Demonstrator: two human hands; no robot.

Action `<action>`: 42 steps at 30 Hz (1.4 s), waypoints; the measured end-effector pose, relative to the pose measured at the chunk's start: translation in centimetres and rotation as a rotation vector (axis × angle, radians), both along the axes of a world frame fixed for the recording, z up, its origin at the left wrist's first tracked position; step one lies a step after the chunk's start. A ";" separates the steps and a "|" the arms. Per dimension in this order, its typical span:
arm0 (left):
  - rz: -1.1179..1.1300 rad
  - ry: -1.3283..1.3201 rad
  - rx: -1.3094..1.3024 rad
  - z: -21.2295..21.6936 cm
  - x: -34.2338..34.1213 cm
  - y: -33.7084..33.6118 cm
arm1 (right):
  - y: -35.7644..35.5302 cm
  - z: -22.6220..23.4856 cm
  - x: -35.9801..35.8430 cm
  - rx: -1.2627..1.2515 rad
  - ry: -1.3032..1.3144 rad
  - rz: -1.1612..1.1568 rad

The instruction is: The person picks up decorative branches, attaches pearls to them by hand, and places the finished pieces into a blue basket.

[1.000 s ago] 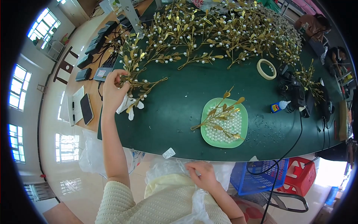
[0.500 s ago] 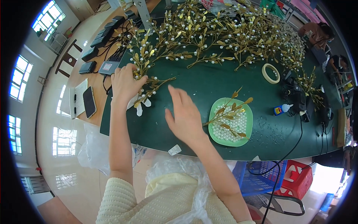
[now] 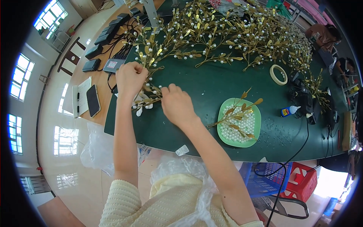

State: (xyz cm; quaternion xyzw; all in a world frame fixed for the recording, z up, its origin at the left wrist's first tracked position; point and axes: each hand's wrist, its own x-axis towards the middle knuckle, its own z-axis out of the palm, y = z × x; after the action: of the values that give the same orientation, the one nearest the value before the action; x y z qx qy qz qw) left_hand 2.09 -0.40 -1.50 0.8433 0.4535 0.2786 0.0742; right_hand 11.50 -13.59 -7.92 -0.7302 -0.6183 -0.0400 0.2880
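Note:
My left hand (image 3: pixel 130 79) is at the left end of the green table, thumb and fingertips pinched together beside a pile of golden leafy branches with white pearls (image 3: pixel 153 56). What lies in that pinch is too small to make out. To its right, my right hand (image 3: pixel 176 105) has its fingers curled closed on the stem end of a pearl branch (image 3: pixel 148 101), whose leaves point left over some white scraps (image 3: pixel 139 112). A light green dish (image 3: pixel 258 126) of loose pearls stands farther right, with a golden leaf sprig without visible pearls (image 3: pixel 232 117) lying across it.
Many more pearl branches (image 3: pixel 261 38) cover the table's back. At right are a tape roll (image 3: pixel 273 75), a small blue glue bottle (image 3: pixel 289 110) and a black cable (image 3: pixel 304 138). A phone (image 3: pixel 93 100) and black boxes (image 3: pixel 91 65) occupy the wooden desk at left.
My right hand has moved left and slightly up, its spread fingers closing on the branch stem. My left hand has drawn its fingers into a pinch, and the lower branch has shifted.

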 end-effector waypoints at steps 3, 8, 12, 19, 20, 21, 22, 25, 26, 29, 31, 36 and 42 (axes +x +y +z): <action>0.012 -0.111 -0.078 0.8 -2.2 0.7 | -1.8 2.0 -1.6 0.018 -0.142 0.056; -0.003 -0.344 -0.332 0.9 -5.1 1.4 | -6.8 4.4 -2.1 -0.092 -0.189 0.141; -0.046 -0.510 -0.482 1.6 -6.2 1.1 | -11.0 6.1 -0.7 -0.106 -0.056 0.208; -0.254 -1.068 -0.824 -1.5 -7.4 0.2 | -13.4 4.5 0.9 -0.078 0.377 0.182; -0.295 -1.137 -0.836 -1.9 -7.1 -0.4 | -13.5 4.3 0.9 -0.078 0.377 0.183; -0.294 -1.138 -0.835 -2.5 -6.8 -0.7 | -13.5 4.2 0.8 -0.076 0.440 0.149; -0.348 -1.198 -0.844 -3.0 -6.5 -1.1 | -13.6 4.1 0.7 -0.075 0.502 0.116; -0.327 -1.326 -0.835 -3.7 -6.0 -1.8 | -14.1 3.6 0.7 -0.090 0.693 0.106; -0.427 -1.370 -0.849 -4.1 -6.3 -1.6 | -14.4 3.7 0.6 -0.091 0.691 0.110; -0.505 -1.391 -0.810 -3.7 -6.7 -1.8 | -15.8 3.9 0.2 -0.082 0.837 0.082; -0.482 -1.369 -0.760 -3.1 -6.7 -2.5 | -16.9 3.6 -0.3 -0.057 1.075 0.000; -0.377 -1.279 -0.664 -2.7 -6.5 -3.7 | -18.4 2.1 -0.8 -0.085 1.569 0.014; -0.349 -1.341 -0.650 -2.4 -7.0 -3.8 | -18.7 2.8 0.0 -0.028 1.854 0.034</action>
State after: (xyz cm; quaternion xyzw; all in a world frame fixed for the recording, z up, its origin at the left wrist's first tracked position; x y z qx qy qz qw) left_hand -4.88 -4.18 -3.89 0.4889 0.2307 0.5675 0.6210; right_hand 11.51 -32.28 -5.12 -0.4643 -0.1518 0.5717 0.6592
